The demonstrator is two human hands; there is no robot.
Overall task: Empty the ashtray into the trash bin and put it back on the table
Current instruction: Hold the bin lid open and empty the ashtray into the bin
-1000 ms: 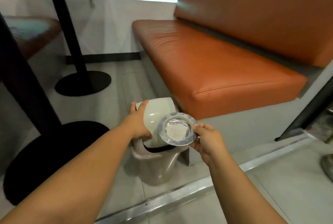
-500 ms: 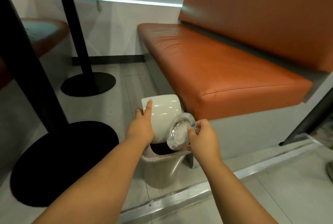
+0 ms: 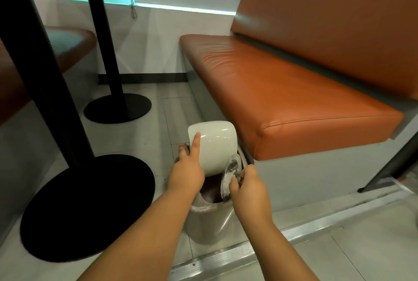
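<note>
A small beige trash bin [image 3: 209,224] stands on the floor beside the bench. My left hand [image 3: 188,171] holds its white lid [image 3: 214,145] tipped up, index finger stretched along the lid. My right hand [image 3: 246,187] grips the round metal ashtray [image 3: 229,175] by its rim. The ashtray is tilted almost on edge over the bin's dark opening, with white ash still clinging inside it.
An orange bench [image 3: 282,90] runs along the right, its seat corner just above the bin. Two black table pedestals stand at left: a near round base [image 3: 90,206] and a farther one [image 3: 117,107]. A metal floor strip [image 3: 248,251] crosses below the bin.
My right hand has turned the ashtray from lying flat to nearly on edge and lowered it into the bin's mouth. My left hand has kept the lid raised.
</note>
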